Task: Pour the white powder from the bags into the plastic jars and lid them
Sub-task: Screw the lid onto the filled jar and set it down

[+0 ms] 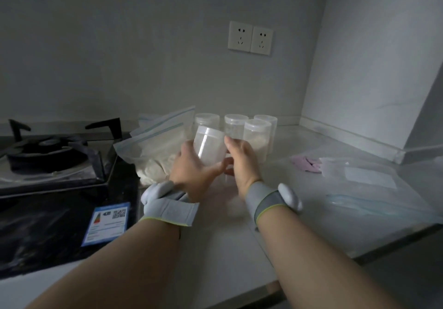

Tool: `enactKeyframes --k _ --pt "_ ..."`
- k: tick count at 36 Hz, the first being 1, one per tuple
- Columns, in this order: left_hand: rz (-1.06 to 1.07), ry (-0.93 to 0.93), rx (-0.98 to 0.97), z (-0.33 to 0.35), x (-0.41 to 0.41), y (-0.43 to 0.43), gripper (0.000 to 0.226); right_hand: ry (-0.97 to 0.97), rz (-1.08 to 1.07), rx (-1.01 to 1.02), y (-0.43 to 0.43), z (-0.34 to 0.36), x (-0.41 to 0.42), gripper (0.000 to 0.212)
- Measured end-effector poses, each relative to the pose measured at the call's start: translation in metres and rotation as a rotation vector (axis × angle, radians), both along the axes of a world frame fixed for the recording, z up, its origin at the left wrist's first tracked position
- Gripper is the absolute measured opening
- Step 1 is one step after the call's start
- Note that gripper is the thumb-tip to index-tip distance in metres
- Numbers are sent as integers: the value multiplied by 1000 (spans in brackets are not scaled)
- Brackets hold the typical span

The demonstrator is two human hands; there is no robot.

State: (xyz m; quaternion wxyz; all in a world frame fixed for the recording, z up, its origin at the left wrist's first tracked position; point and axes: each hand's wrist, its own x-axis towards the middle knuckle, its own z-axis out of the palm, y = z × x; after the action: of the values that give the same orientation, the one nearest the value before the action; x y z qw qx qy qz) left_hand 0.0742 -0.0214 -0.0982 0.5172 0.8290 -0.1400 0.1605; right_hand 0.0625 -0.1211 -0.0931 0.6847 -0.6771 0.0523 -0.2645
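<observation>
Closest to the person, at 6 o'clock, both arms reach out over the pale counter, and each wrist wears a grey wrist band. A little further on, in the middle, the left hand has its fingers curled round the held jar. This jar is up off the counter and tips to the left. The right hand is on the jar's other side, with its thumb pressed on it and its fingers curled below (the tips are partly hidden, so I cannot tell how tight that hold is). The held jar has a lid on it and looks cloudy white, but I cannot tell how full it is. At 9 o'clock sits a black stove with a blue sticker near its front. At 10 o'clock, just beside the left hand, is the powder bag, with a big lump of white powder in it. At 3 o'clock some flat bags lie on the counter and look empty, with a pink thing near them. At 12 o'clock, just behind the hands, four jars stand close together, all with lids on. The front right one shows powder low down; the others are too dim to tell. High on the far wall are two sockets. I think the job is partly done: several jars are lidded, but the powder bag has plenty left to pour.
</observation>
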Motion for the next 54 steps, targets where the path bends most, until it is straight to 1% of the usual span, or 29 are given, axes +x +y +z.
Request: enactKeyframes --k 1,2,4,7,8,11,12,13,15,17,19,22,23,26,29,34,38,39,42,44,46,49,50,52,54 --pt "21 -17 77 0 1 -1 77 -25 34 61 -2 2 1 16" --pt "46 -38 163 1 1 -2 74 -39 54 95 -5 4 3 16" --pt "70 -89 325 4 -2 -6 72 -61 62 112 -9 4 6 28" --pt "52 -144 443 6 -6 -11 70 -90 44 137 -11 4 8 51" --pt "49 -149 465 6 -6 -11 70 -89 30 163 -13 5 7 51" --pt "21 -124 501 6 -5 -10 70 -32 -27 226 -20 4 8 33" --pt "8 -112 507 6 -5 -9 70 -15 -48 239 -22 3 8 31" --pt "-1 -103 509 7 -4 -9 71 -2 -62 243 -24 3 8 35" --pt "-12 -92 511 8 -5 -7 73 32 -95 233 -25 -1 10 49" --pt "-11 -104 533 8 -7 -5 73 78 -113 214 -25 -3 11 56" --pt "12 -165 601 10 -10 -4 72 122 -85 220 -27 -3 11 51" --pt "41 -310 697 12 -13 -5 67 133 -70 294 -30 -2 12 39" --pt "36 -315 699 12 -14 -7 66 121 -76 306 -31 -2 12 40" --pt "-24 -231 637 13 -14 -9 70 118 -118 268 -32 -2 9 42" --pt "-72 -165 524 13 -14 -7 71 36 -119 242 -33 1 4 30" --pt "-109 -49 287 9 -15 -9 69 -150 -4 277 -28 7 -3 13" --pt "-90 -33 270 7 -12 -11 68 -203 -5 263 -26 7 -1 14" --pt "-94 -34 273 7 -11 -11 68 -197 -25 233 -26 6 0 18" --pt "-110 -37 274 6 -8 -10 66 -120 -86 89 -26 3 2 47" --pt "-112 -28 286 6 -8 -10 66 -65 -90 109 -25 1 2 54" --pt "-101 -11 279 6 -7 -10 64 -55 -103 154 -25 1 2 51" --pt "-73 -1 259 6 -6 -9 61 -145 -79 196 -26 2 3 27" --pt "-78 3 268 6 -6 -9 62 -153 -53 219 -25 2 3 25" --pt "-92 4 289 7 -7 -10 64 -144 -18 208 -25 2 4 35" --pt "-98 -8 301 8 -7 -10 65 -109 -59 124 -24 1 6 47"
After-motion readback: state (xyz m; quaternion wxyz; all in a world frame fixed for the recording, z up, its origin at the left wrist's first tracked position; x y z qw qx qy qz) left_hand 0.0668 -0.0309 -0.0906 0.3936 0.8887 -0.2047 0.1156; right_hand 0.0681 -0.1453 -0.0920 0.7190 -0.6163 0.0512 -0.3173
